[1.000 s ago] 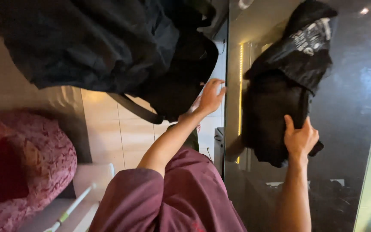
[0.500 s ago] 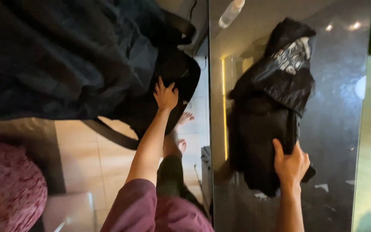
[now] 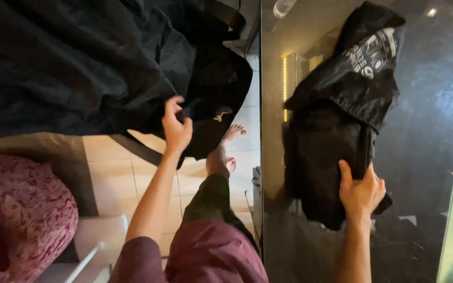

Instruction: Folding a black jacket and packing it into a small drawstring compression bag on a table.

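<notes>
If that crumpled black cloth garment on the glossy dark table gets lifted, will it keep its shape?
Probably not. The crumpled black cloth garment lies in soft folds, so it should droop. It looks light. On the glossy dark table it would likely slide easily under the right hand.

Dim indoor light, glare spots on glossy table (image 3: pixel 425 157).

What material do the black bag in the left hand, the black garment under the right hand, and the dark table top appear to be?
The black bag looks like matte woven synthetic fabric, since it hangs in soft folds. The black garment seems to be soft knit cloth, crumpled, with a pale print. The dark table top appears to be polished stone or glass, because it mirrors lights.
</notes>
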